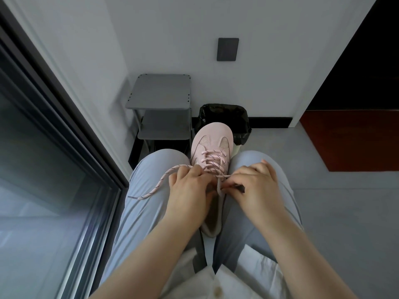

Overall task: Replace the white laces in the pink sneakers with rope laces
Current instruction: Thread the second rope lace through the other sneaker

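Down in the lap, wedged between the thighs with the toe pointing away: pink sneaker (212,145), criss-crossed nearly to the top with rope lace (155,187). Left hand (190,188) curled tight on the lace right at the top eyelets, loose end trailing off over the left thigh. Right hand (254,188) pinching the other end between thumb and fingertips, narrow grip, dark tip poking out just beside the collar. Past the toe, against the wall: bin (224,117) lined with a black bag, grey stepped stool (160,91) just beside it, dark plate (227,49) higher up. Grey floor, glass door (43,147) along the left, reddish panel (349,139) at the right. Suede-looking toe, mesh inserts, round braided lace in pale pink flecked dark, smooth light-blue trousers (155,216).
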A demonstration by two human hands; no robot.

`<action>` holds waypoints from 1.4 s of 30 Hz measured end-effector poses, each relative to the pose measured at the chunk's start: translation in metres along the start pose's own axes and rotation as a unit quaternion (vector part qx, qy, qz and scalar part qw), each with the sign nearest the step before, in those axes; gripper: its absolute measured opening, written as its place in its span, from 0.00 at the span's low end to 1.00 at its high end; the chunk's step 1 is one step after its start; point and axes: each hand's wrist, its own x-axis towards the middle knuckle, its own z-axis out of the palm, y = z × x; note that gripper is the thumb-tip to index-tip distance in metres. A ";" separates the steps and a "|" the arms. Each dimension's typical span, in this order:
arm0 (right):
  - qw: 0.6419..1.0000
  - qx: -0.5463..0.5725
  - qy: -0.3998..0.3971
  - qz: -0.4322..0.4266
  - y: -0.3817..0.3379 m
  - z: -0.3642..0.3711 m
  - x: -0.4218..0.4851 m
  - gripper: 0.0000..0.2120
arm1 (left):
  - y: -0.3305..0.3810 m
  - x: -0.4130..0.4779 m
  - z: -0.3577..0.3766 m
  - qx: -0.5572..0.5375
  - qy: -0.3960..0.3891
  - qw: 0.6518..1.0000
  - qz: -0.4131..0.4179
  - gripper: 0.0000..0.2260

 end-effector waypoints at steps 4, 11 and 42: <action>0.999 0.025 0.022 0.007 -0.002 -0.006 0.002 0.05 | -0.002 0.000 0.000 -0.005 0.007 1.000 0.007 0.05; 0.997 -0.010 0.051 0.059 -0.002 -0.004 -0.001 0.05 | -0.018 -0.002 -0.006 -0.099 0.042 0.994 0.024 0.07; 0.988 0.025 -0.115 -0.099 -0.023 -0.006 -0.004 0.05 | -0.037 0.011 -0.053 0.033 -0.093 0.994 -0.042 0.11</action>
